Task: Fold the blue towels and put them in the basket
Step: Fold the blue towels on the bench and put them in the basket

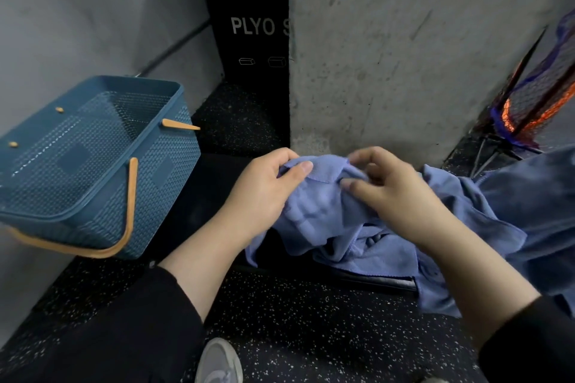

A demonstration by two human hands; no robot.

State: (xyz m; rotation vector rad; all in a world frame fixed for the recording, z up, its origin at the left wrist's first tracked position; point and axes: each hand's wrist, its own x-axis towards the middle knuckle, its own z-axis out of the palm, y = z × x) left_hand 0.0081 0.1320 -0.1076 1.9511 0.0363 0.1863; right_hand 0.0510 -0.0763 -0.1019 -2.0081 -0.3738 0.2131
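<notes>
A crumpled blue towel (323, 211) lies bunched on a low black surface in front of me. My left hand (264, 193) grips its upper left edge, thumb on top of the cloth. My right hand (395, 193) pinches the towel's top edge close by, fingers curled into the fabric. More blue towels (529, 205) lie heaped to the right, running under my right forearm. The blue woven plastic basket (102, 196) with tan handles stands to the left, tilted, with nothing visible inside.
A concrete pillar (404, 56) rises right behind the towels. A black plyo box (252, 31) stands in the gap beside it. A netted rack (535, 102) leans at the far right. Black speckled rubber floor (311, 329) and my grey shoe (217, 364) lie below.
</notes>
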